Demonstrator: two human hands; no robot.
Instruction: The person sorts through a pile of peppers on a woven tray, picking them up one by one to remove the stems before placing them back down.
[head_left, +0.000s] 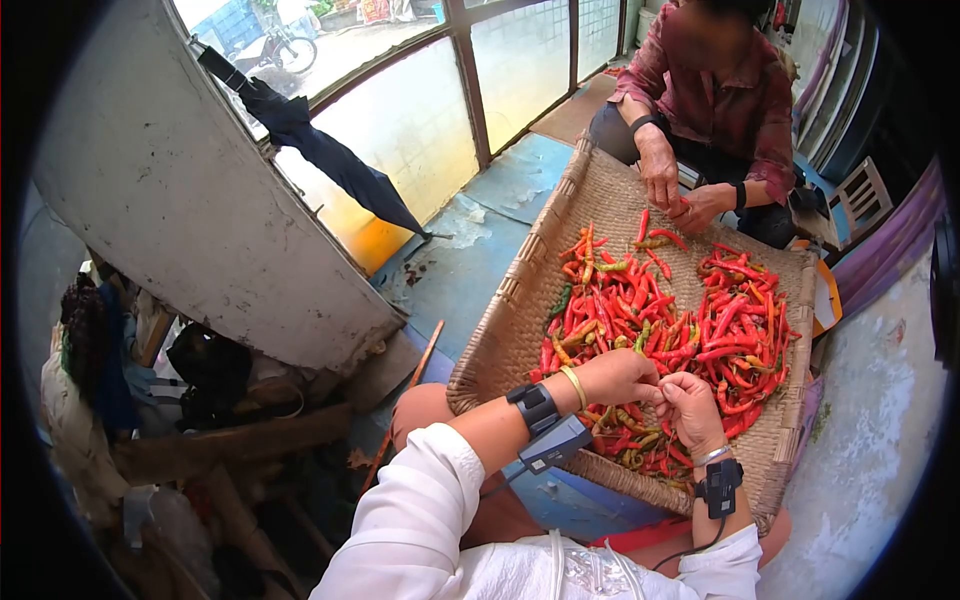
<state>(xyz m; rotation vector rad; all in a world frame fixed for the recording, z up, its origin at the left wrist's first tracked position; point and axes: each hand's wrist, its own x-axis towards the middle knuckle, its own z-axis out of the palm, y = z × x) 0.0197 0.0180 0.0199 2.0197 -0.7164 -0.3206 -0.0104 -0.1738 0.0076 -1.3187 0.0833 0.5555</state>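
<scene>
- Presently, the bare left hand (628, 378) is nearly closed, its fingertips pinched close to those of the right; what it holds, I cannot tell.
- The bare right hand (692, 412) is half curled, thumb and forefinger pinched together; also here I cannot tell what is between.
- Slender red chili peppers (735, 350), with some greenish ones, lie in heaps inside the wide woven tan basket (500, 290), below and around both hands.
- Across the basket, another person in a dark red shirt (700, 80) has both hands together over its far part.
</scene>
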